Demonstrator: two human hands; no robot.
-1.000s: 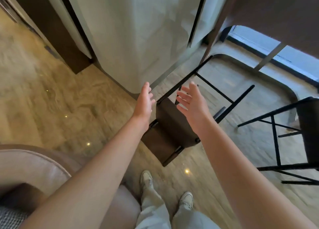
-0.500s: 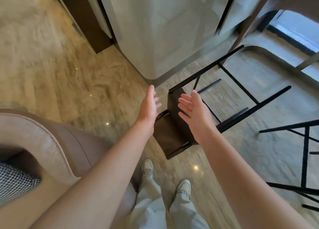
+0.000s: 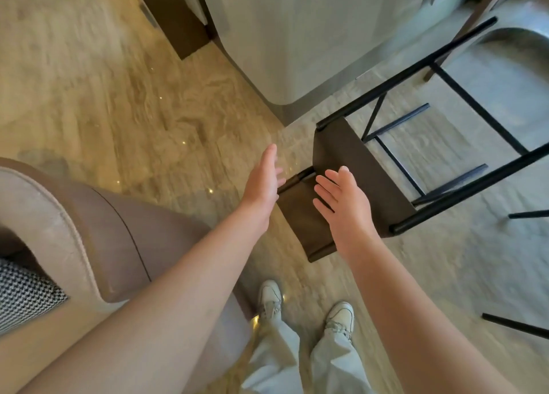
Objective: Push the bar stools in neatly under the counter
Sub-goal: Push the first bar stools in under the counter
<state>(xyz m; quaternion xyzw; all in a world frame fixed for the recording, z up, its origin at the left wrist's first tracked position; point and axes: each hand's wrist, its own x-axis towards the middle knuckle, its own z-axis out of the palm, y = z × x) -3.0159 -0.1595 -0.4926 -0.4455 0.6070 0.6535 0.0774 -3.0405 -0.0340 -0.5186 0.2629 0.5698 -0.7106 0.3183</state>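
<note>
Both arms reach forward, the left hand (image 3: 263,182) and right hand (image 3: 344,203) with fingers straight (gripping nothing). They flank the bar stool (image 3: 350,182) backrest by the table (image 3: 297,37) base.

Brown bar stool (image 3: 353,168), black-and-white checked cushion (image 3: 23,295)

Looking down at two bare arms reaching forward. The left hand (image 3: 263,182) and right hand (image 3: 341,199), fingers straight, hover over a dark brown bar stool with black metal legs (image 3: 350,168) at centre. A pale grey worktop base (image 3: 297,37) stands at twelve o'clock, a beige upholstered armchair (image 3: 89,230) at eight, white sneakers (image 3: 306,307) at six.
</note>
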